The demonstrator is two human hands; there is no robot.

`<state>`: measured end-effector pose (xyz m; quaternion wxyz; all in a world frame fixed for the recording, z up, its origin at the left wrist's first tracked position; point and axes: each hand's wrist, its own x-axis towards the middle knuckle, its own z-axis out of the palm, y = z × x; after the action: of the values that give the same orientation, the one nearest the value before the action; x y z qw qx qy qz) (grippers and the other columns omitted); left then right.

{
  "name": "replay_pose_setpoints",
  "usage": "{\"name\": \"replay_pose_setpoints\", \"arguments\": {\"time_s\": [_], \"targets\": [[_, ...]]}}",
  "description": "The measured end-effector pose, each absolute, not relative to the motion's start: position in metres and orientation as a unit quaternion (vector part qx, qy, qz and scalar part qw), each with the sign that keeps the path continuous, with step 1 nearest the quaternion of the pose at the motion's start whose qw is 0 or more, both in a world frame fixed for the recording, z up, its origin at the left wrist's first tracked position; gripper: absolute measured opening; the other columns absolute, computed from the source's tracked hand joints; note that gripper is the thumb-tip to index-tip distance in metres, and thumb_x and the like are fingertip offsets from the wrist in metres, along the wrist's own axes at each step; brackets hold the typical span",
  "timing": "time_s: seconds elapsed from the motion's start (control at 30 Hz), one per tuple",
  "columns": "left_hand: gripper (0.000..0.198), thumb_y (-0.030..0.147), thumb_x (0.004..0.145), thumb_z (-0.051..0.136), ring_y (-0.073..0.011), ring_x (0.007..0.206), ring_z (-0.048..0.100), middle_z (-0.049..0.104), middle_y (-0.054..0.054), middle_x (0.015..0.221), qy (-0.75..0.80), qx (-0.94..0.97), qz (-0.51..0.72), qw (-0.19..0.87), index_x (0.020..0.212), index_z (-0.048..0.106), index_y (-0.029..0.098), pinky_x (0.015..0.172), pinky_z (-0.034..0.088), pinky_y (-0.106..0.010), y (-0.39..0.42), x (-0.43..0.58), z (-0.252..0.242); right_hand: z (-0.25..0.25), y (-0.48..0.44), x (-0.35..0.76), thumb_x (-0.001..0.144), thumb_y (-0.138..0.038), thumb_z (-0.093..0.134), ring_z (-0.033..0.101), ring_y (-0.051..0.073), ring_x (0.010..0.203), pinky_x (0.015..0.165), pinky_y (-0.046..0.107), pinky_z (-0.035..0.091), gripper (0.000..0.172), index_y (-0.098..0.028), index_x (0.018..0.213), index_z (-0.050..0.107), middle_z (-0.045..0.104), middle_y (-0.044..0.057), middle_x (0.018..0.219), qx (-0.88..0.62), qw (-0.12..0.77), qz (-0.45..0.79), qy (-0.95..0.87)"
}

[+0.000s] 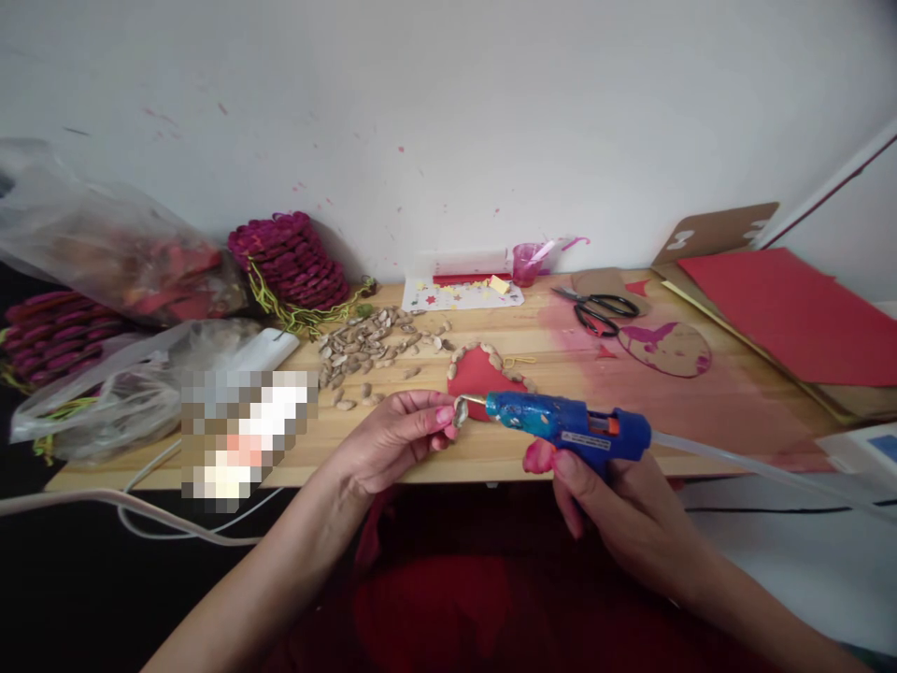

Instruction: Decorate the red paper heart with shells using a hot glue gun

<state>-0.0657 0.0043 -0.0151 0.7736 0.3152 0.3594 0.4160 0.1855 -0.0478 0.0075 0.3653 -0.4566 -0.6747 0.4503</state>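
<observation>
My left hand pinches a hollow half of a nutshell, probably peanut, between thumb and fingertips. Wrapped round the handle of a blue hot glue gun is my right hand. The gun's metal nozzle points left and meets the shell's upper edge, and a clear glue stick sticks out of its back. Behind the nozzle lies a red heart-shaped piece with nutshells along part of its rim. The gun and hands hide its near side. A pile of nutshells is spread beyond my left hand.
Black-handled scissors and a paint-stained round piece lie to the right, before red sheets. Purple woven bundles and plastic bags crowd the left. At the back stand a pink cup and a white sheet with small stars.
</observation>
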Motion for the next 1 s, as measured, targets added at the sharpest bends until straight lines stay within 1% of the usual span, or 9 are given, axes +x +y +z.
{"name": "replay_pose_setpoints", "arguments": {"time_s": [0.13, 0.33, 0.47, 0.7, 1.0], "targets": [[0.029, 0.028, 0.064, 0.093, -0.0075, 0.06, 0.058, 0.067, -0.004, 0.068, 0.356, 0.319, 0.413, 0.775, 0.079, 0.076, 0.01, 0.057, 0.047, -0.015, 0.0044, -0.0671, -0.016, 0.0085, -0.0468, 0.1853, 0.1, -0.049, 0.046, 0.052, 0.012, 0.05, 0.052, 0.027, 0.039, 0.046, -0.022, 0.065, 0.055, 0.054, -0.003, 0.049, -0.463, 0.354, 0.433, -0.687], [0.029, 0.029, 0.064, 0.093, -0.0082, 0.062, 0.058, 0.066, -0.004, 0.068, 0.356, 0.317, 0.413, 0.776, 0.078, 0.076, 0.01, 0.057, 0.046, -0.015, 0.0057, -0.0679, -0.0182, 0.006, -0.0448, 0.1858, 0.101, -0.049, 0.046, 0.053, 0.012, 0.051, 0.053, 0.028, 0.039, 0.043, -0.023, 0.068, 0.054, 0.054, -0.004, 0.049, -0.466, 0.354, 0.432, -0.687], [0.028, 0.029, 0.064, 0.093, -0.0081, 0.061, 0.058, 0.065, -0.004, 0.067, 0.35, 0.314, 0.415, 0.779, 0.076, 0.075, 0.01, 0.057, 0.046, -0.015, 0.0067, -0.067, -0.0196, 0.0063, -0.0441, 0.1853, 0.1, -0.051, 0.045, 0.054, 0.013, 0.053, 0.054, 0.029, 0.04, 0.048, -0.022, 0.063, 0.054, 0.056, -0.002, 0.05, -0.474, 0.343, 0.429, -0.689], [0.027, 0.029, 0.065, 0.092, -0.0081, 0.062, 0.057, 0.065, -0.004, 0.068, 0.348, 0.312, 0.414, 0.781, 0.076, 0.075, 0.011, 0.058, 0.046, -0.016, 0.0069, -0.0677, -0.0213, 0.0026, -0.0447, 0.1869, 0.101, -0.05, 0.045, 0.052, 0.012, 0.048, 0.052, 0.029, 0.038, 0.048, -0.022, 0.063, 0.053, 0.054, -0.003, 0.049, -0.472, 0.338, 0.446, -0.681], [0.025, 0.028, 0.067, 0.091, -0.0078, 0.061, 0.057, 0.065, -0.004, 0.068, 0.34, 0.314, 0.418, 0.782, 0.076, 0.075, 0.01, 0.058, 0.046, -0.016, 0.0072, -0.0679, -0.0216, 0.0001, -0.0432, 0.1873, 0.102, -0.047, 0.044, 0.053, 0.011, 0.048, 0.052, 0.029, 0.037, 0.048, -0.022, 0.062, 0.052, 0.054, -0.004, 0.049, -0.466, 0.342, 0.441, -0.686]]}}
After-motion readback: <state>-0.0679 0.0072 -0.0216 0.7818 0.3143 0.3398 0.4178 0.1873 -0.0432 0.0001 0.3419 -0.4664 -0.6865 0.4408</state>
